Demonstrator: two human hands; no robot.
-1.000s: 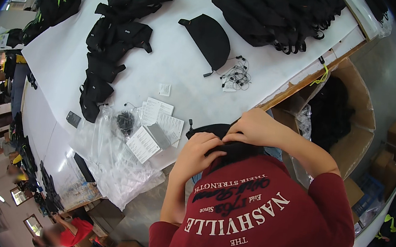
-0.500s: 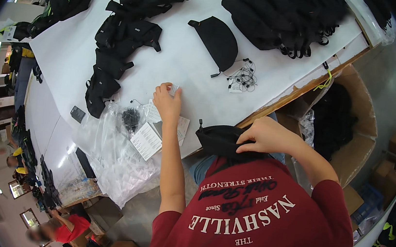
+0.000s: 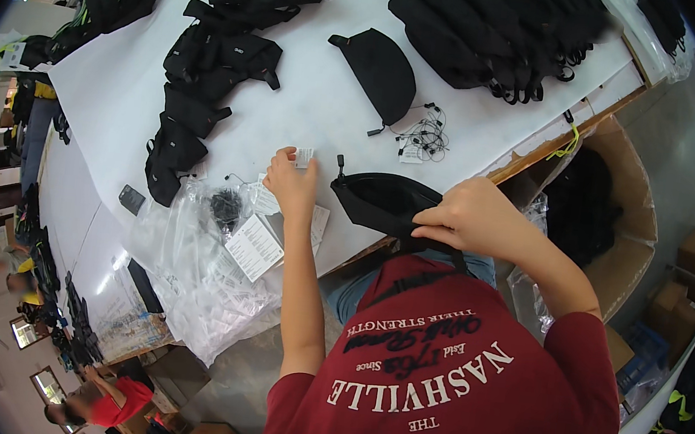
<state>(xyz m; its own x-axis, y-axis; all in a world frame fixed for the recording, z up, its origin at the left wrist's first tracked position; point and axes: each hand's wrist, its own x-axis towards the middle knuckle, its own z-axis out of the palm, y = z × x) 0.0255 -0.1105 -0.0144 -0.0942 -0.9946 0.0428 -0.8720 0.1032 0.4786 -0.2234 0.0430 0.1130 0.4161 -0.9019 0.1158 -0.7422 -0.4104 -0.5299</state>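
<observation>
My right hand (image 3: 469,220) pinches the edge of a black zip pouch (image 3: 369,212) at the table's near edge. The pouch gapes, showing its dark inside, and its zipper pull stands up at the left end. Between the fingers of my left hand (image 3: 290,183) is a small white printed tag (image 3: 304,157), just above the table. Below that hand lie white printed cards (image 3: 255,248) and a bundle of black strings (image 3: 225,206) on clear plastic bags (image 3: 188,263). Farther off, a flat black pouch (image 3: 378,75) rests beside a tangle of black tag strings (image 3: 427,136).
Several black pouches (image 3: 192,114) form a line at the left of the white table (image 3: 293,91). A larger heap of pouches (image 3: 489,32) covers the far right. An open carton (image 3: 628,275) with black contents stands right of the table. Another person (image 3: 121,401) is at lower left.
My right hand has lifted the pouch forward and up from my lap toward the table, and its mouth now gapes wider. My left hand stays nearly in place with the tag.
</observation>
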